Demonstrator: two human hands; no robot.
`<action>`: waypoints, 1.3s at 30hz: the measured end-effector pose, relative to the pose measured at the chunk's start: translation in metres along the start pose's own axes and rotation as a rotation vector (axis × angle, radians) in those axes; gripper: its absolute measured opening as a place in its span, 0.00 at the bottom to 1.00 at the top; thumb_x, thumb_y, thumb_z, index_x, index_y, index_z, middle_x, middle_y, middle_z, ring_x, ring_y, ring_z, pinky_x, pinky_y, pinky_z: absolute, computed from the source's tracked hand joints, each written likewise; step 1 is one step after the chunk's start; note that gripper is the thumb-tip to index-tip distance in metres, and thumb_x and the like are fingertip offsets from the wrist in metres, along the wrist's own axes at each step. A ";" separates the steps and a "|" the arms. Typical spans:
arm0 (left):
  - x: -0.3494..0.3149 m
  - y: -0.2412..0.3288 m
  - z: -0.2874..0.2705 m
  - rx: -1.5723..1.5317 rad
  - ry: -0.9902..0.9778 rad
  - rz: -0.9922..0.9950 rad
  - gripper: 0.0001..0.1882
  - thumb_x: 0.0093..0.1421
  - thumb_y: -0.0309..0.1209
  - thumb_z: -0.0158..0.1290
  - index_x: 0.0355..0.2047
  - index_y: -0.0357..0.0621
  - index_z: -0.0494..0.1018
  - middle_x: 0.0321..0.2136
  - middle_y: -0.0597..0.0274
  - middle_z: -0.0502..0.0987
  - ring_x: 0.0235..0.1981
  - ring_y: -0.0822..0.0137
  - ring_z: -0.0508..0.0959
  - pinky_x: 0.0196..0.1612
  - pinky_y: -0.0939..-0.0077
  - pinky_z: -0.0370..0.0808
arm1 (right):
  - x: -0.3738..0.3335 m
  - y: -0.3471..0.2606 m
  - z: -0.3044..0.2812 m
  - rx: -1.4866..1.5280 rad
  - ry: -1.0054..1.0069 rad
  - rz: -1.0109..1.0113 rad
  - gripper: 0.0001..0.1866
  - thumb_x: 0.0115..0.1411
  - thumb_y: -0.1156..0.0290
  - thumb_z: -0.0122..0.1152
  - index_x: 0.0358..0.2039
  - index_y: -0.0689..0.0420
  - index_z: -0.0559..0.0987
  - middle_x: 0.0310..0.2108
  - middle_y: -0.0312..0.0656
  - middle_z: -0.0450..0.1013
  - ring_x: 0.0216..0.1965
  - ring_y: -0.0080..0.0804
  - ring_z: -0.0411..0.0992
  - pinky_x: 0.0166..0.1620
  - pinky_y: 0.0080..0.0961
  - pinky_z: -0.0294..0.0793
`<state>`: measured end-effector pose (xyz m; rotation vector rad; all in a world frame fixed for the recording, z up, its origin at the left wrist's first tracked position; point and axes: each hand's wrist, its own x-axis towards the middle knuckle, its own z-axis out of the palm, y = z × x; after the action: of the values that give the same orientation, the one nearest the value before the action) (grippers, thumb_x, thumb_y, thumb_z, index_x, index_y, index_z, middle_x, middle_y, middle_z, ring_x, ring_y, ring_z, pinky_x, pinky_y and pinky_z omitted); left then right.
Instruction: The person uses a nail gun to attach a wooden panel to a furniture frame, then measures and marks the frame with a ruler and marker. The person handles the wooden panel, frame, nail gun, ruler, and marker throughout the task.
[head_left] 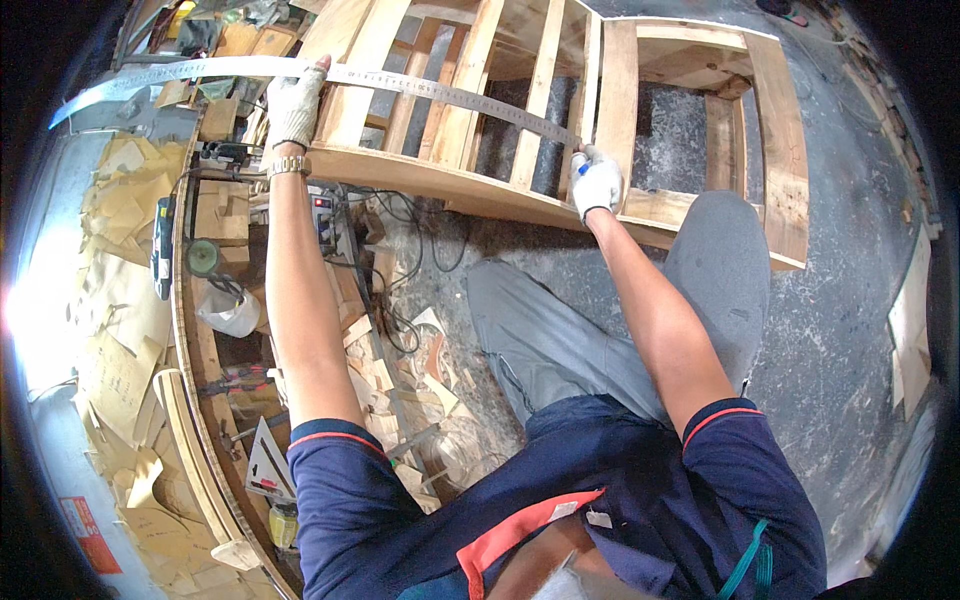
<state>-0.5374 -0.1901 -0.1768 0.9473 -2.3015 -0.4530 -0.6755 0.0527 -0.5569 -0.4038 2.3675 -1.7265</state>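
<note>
A long steel ruler [460,98] lies across the slats of a wooden frame [400,172] and runs out past its left end. My left hand [296,108], in a white glove with a bare thumb tip, grips the ruler near the frame's left end. At the ruler's right end is my right hand [597,182], also gloved in white. Its fingers are closed around a small blue pen-like thing [582,169], mostly hidden by the glove. Whether these fingers also pinch the ruler's tip, I cannot tell.
My knee [715,240] is close against the frame's right section. On the left, a cluttered bench holds a white cup [230,308], tools and cables. Brown paper patterns [125,350] hang beyond it. Wood scraps [440,375] and black cords [415,225] lie below the frame.
</note>
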 end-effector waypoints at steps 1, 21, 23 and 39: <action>0.001 0.001 0.001 0.016 0.003 -0.007 0.20 0.59 0.44 0.66 0.33 0.35 0.81 0.29 0.60 0.81 0.31 0.70 0.75 0.39 0.71 0.72 | 0.001 -0.001 -0.001 0.035 -0.033 0.059 0.15 0.63 0.66 0.61 0.47 0.57 0.84 0.35 0.47 0.82 0.36 0.37 0.80 0.41 0.31 0.77; 0.019 -0.017 -0.009 -0.034 -0.039 0.021 0.22 0.61 0.45 0.65 0.34 0.33 0.80 0.30 0.59 0.81 0.33 0.68 0.75 0.40 0.69 0.72 | 0.006 0.005 0.014 0.234 -0.004 0.079 0.14 0.65 0.73 0.57 0.46 0.66 0.83 0.23 0.36 0.75 0.23 0.16 0.66 0.27 0.19 0.66; 0.017 -0.025 0.003 -0.011 0.005 0.086 0.20 0.60 0.44 0.65 0.31 0.36 0.80 0.27 0.61 0.81 0.30 0.69 0.74 0.38 0.69 0.72 | 0.004 0.003 0.010 0.175 0.038 0.055 0.14 0.63 0.71 0.58 0.46 0.62 0.84 0.30 0.44 0.81 0.30 0.27 0.76 0.36 0.25 0.74; 0.012 0.010 0.011 0.049 -0.015 0.208 0.21 0.61 0.47 0.63 0.28 0.39 0.80 0.23 0.66 0.76 0.27 0.72 0.69 0.35 0.72 0.69 | 0.022 0.016 0.005 0.193 0.027 0.007 0.14 0.63 0.74 0.60 0.48 0.64 0.81 0.38 0.46 0.82 0.35 0.28 0.77 0.40 0.26 0.75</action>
<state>-0.5564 -0.1911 -0.1751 0.7192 -2.4026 -0.3188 -0.6965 0.0458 -0.5737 -0.3437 2.1892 -1.9465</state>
